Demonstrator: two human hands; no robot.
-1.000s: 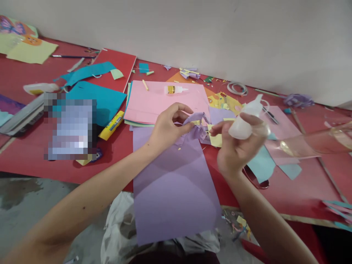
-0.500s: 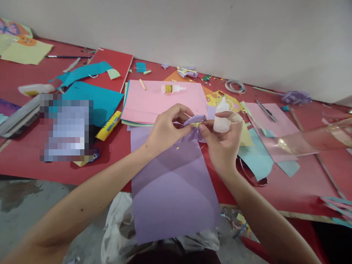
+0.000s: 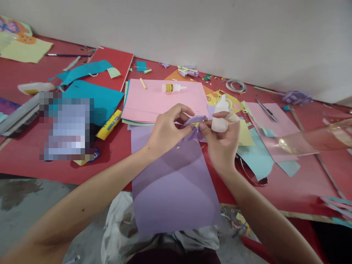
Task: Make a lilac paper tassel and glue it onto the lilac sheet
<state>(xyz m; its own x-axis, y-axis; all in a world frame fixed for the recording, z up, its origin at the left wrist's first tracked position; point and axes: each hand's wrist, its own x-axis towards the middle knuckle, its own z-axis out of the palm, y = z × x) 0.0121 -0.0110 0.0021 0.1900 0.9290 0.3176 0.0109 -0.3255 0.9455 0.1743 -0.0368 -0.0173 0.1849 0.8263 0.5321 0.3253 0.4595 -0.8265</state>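
The left hand (image 3: 165, 130) is closed in a pinch: the thumb and the curled fingers are pressed onto the left end of a folded lilac piece (image 3: 195, 124). The right hand (image 3: 222, 141) is closed as well. Its thumb and forefinger are pinched on the right end of the same piece, and a white squeeze bottle (image 3: 220, 119) is clamped by the remaining fingers. The bottle is held roughly upright, with the nozzle pointing up and away from the person.

The folded lilac piece is held between both hands, just above the far edge of a large lilac sheet (image 3: 173, 183). This sheet is laid on the red table (image 3: 302, 190), and its near edge overhangs the table toward the person's lap.

A pink sheet (image 3: 154, 102) is positioned just beyond the hands, on top of a stack of coloured sheets. A small glue bottle (image 3: 172, 88) is laid on its side on the pink sheet. A teal sheet (image 3: 101, 99) and a yellow glue stick (image 3: 108, 125) are located to the left. Light blue paper (image 3: 255, 154) is located to the right of the right hand, with paper scraps scattered along the wall.
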